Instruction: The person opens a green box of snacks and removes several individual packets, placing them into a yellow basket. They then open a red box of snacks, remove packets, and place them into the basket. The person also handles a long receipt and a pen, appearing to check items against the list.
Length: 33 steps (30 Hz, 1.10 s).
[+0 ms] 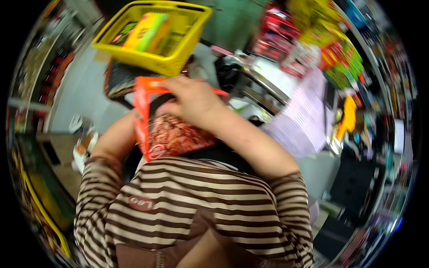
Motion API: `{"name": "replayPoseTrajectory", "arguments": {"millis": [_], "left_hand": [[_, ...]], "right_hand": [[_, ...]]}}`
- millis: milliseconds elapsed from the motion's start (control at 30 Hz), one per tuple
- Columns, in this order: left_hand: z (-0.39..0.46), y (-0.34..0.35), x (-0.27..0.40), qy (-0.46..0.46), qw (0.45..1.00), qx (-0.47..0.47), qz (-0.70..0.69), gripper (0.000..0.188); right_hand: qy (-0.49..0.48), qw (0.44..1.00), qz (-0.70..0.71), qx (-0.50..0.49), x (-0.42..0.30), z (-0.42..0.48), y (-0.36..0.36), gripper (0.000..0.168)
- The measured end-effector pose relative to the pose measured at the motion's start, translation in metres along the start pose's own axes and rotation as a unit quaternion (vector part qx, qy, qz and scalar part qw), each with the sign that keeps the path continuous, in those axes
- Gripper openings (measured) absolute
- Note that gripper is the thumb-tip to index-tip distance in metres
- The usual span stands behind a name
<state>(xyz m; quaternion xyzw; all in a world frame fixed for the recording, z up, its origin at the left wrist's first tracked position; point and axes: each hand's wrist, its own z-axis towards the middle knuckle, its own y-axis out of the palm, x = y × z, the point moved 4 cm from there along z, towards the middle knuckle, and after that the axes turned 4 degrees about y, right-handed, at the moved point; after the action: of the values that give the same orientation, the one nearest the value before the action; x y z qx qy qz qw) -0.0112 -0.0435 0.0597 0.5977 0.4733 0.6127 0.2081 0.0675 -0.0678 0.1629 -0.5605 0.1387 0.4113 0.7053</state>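
Note:
An orange-red food package (181, 135), printed with a picture of reddish, crumbly food, is held in front of my body. My right hand (194, 100) reaches across its upper part, fingers at the top edge and thumb against the front; motion blur softens the fingers. My left forearm (117, 135) runs behind the package's left side, and the left hand is hidden there. Just beyond the package stands a yellow plastic basket (167, 61). In it are a yellow, orange and green package (147, 33) and a smaller green-and-pink packet (125, 31).
Beneath the basket is a dark padded seat (129, 78). Lilac printed sheets (298, 117) hang at the right, near a black plastic bag (228, 70) and bright snack packages (342, 60). Stocked shelves line both sides, with red-topped goods (55, 77) on the left.

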Motion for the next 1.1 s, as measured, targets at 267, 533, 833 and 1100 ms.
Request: {"name": "replayPoseTrajectory", "arguments": {"millis": [267, 533, 833, 1100], "left_hand": [[0.026, 0.017, -0.008, -0.018, 0.994, -0.045, -0.098, 0.053], [0.037, 0.023, -0.007, -0.025, 0.99, -0.062, -0.126, 0.052], [0.033, 0.02, -0.004, -0.028, 0.989, -0.053, -0.138, 0.052], [0.023, 0.017, -0.005, -0.035, 0.987, -0.044, -0.147, 0.051]], "right_hand": [[0.01, 0.984, 0.053, -0.17, -0.002, -0.007, 0.006, 0.062], [-0.028, 0.977, -0.087, -0.192, -0.024, -0.01, 0.001, 0.054], [-0.001, 0.973, -0.133, -0.189, -0.031, -0.013, 0.001, 0.044], [0.001, 0.976, -0.152, -0.159, -0.033, -0.023, 0.0, 0.046]]}}
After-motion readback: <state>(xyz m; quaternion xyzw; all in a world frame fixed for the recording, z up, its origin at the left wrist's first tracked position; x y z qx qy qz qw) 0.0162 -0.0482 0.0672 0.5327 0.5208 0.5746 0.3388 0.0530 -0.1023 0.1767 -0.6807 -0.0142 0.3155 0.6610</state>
